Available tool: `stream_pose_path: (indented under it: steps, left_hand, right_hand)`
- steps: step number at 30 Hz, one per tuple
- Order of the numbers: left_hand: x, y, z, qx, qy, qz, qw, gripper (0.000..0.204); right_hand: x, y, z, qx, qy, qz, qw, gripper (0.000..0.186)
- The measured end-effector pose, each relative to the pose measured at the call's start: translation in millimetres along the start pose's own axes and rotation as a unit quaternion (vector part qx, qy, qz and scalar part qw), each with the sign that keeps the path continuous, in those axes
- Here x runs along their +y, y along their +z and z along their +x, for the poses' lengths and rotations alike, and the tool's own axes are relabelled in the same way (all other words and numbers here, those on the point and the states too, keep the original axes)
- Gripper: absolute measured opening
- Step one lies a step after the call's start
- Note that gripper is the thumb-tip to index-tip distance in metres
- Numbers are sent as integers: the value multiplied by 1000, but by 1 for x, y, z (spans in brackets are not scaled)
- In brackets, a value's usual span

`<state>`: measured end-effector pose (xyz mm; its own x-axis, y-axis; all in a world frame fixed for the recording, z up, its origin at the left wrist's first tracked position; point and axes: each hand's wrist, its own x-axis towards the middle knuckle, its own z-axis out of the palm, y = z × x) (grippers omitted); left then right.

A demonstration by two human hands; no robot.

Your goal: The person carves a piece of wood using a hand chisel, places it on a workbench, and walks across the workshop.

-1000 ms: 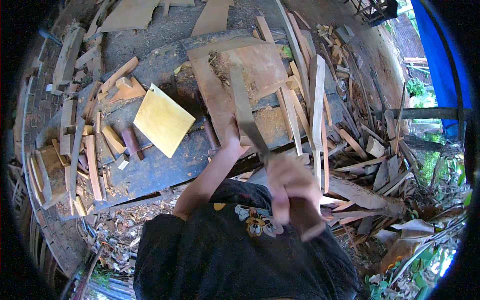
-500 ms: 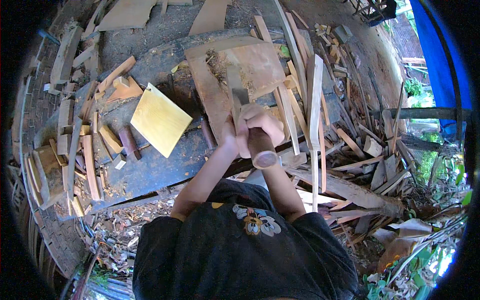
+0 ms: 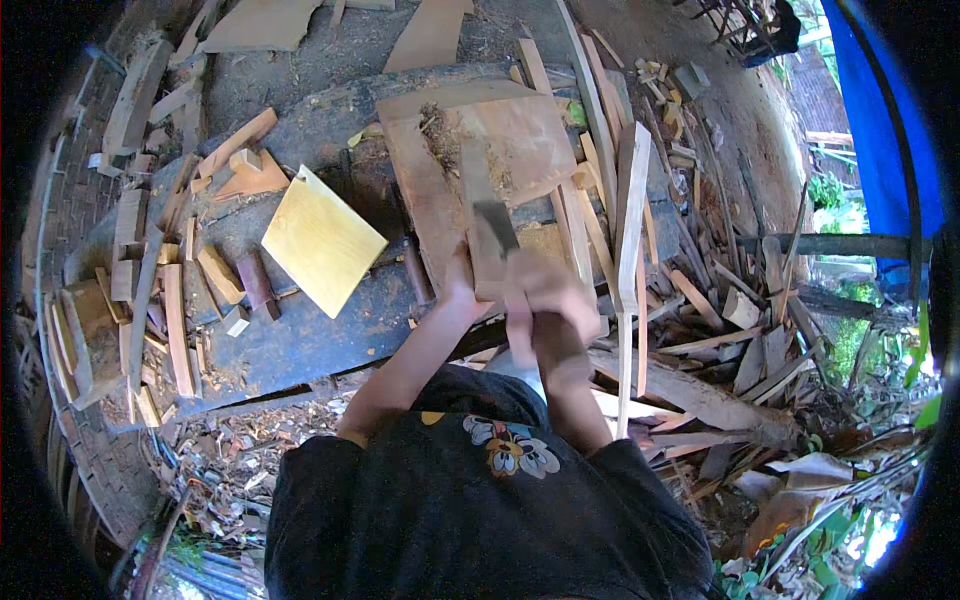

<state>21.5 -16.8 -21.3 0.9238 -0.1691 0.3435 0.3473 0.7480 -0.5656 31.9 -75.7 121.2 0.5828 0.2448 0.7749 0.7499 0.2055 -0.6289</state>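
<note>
The shirt point(image 3: 480, 535) is showing black, with a cartoon print point(image 3: 510, 447) that is mixing white, tan and pale blue. The blade point(image 3: 493, 222) is looking dark grey, its handle point(image 3: 560, 340) dark brown, and the strip of wood point(image 3: 478, 170) is showing a dull greyish brown. Behind it, the wide board point(image 3: 530, 130) is showing a dusty reddish brown. The smooth panel point(image 3: 325, 245) is standing out in bright yellow — plain, faintly streaked — while the bench point(image 3: 310, 350) is showing slate blue with tan speckles. The tarp point(image 3: 865, 120) is glowing vivid blue, and the leaves point(image 3: 825, 575) are showing green. The bricks point(image 3: 105, 465) are forming a grey-brown grid.
</note>
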Motion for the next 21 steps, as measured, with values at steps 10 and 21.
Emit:
stream_pose_path:
  steps: [10, 21]
  left_hand:
    - [-13, 26, 25, 496, 96, 315, 803, 45]
    - [17, 11, 4, 379, 13, 306, 874, 36]
  right_hand:
    - [12, 10, -4, 31, 120, -46, 991, 59]
    - [3, -3, 11, 63, 96, -129, 985, 8]
